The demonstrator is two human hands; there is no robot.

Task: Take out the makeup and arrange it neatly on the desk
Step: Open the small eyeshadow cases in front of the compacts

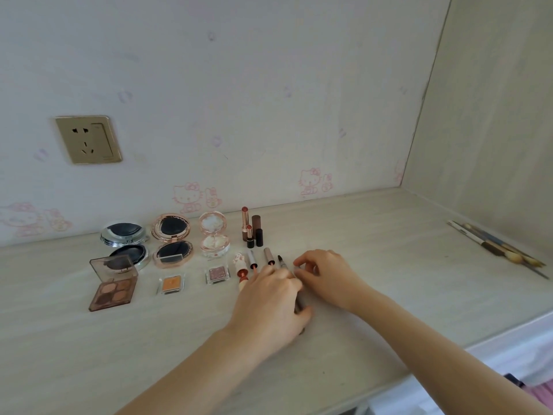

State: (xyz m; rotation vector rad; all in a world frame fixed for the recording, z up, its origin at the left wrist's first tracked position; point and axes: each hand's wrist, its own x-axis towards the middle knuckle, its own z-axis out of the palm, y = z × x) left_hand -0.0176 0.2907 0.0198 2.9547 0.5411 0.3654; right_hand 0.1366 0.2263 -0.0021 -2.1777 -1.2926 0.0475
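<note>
A: How many pieces are laid out on the desk (374, 265)?

B: Left of the left hand (269, 304): three open round compacts, silver (127, 244), rose-gold (172, 239) and clear (214, 235). Nearer the person sit one brown four-pan palette (112, 284) and two single shadow pans, orange (171, 283) and mauve (217, 274). Beyond the hands stand two open lipsticks (247, 227) and a dark cap (257, 230).

A: And the slim pieces?

B: Four lie side by side at the left hand's fingertips: a white-capped lipstick (241, 266), two wands (253, 259), one liner pen (282, 262).

A: The hands?

B: The left curls over a dark pen (299, 302), mostly hiding it. The right hand (324, 275) pinches something small beside it; I cannot tell what.

A: Anything else?

B: Brushes (496, 247) far to the right; a wall socket (88, 139) up left.
</note>
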